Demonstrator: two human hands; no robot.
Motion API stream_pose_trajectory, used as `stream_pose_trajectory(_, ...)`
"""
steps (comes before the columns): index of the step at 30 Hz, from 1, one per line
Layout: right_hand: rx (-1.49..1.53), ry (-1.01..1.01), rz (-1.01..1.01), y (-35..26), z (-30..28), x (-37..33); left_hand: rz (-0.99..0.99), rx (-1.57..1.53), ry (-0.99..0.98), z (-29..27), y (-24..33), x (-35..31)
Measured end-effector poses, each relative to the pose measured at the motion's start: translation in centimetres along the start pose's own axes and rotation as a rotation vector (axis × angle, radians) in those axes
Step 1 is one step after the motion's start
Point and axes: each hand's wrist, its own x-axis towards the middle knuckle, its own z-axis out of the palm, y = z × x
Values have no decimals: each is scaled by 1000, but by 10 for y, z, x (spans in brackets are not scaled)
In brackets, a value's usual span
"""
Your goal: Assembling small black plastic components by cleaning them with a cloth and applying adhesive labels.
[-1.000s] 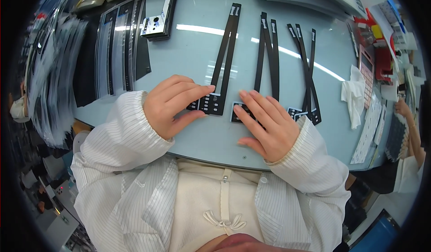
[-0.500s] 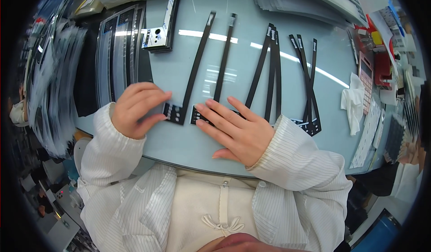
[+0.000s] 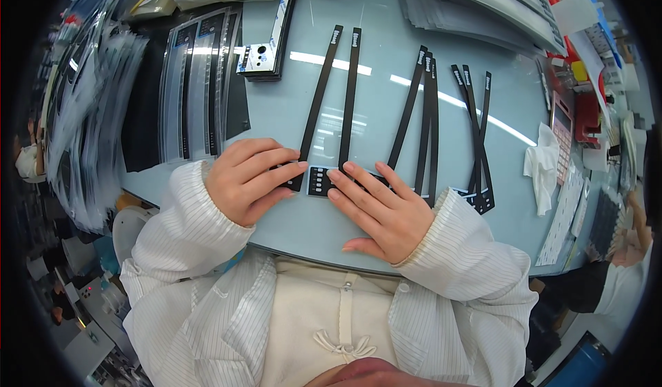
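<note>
My left hand lies over the wide foot of a thin black L-shaped strip, fingers stretched out and touching it; much of that foot is hidden underneath. Close beside it is a second black strip, its foot marked with rows of small white shapes. On this second foot my right hand rests flat with fingers spread, covering part of it. Several similar strips fan out beyond the right hand, their lower ends partly covered. Farther right, more black strips cross one another.
A stack of dark frames with a white corner piece sits at the back. Clear-sleeved strips lie to the left, and plastic sheets are piled at the back right. A crumpled white tissue and a pink calculator are on the right.
My left hand has moved right and come down onto the left strip's foot. That strip now lies nearer the second one. My right hand remains flat on the second foot.
</note>
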Motion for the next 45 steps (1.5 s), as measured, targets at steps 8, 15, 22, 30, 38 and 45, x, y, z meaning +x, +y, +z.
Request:
stream_pose_trajectory(8, -4, 31, 11, -2, 5, -2, -9, -12, 44, 2, 5, 4)
stream_pose_trajectory(15, -139, 268, -54, -1, -28, -22, 68, 54, 115, -11, 5, 16)
stream_pose_trajectory(22, -168, 621, 84, 31, -46, -64, 247, 22, 135, -13, 19, 53)
stream_pose_trajectory(30, -297, 728, 375, 49, -52, -108, 348, -94, 141, 8, 29, 81)
stream_pose_trajectory(38, -481, 934, 998, 75, -48, -195, 160, -238, 158, 15, 25, 77)
stream_pose_trajectory(45, -769, 619, 1411, 72, 22, -346, 145, -236, 201, 13, 25, 80)
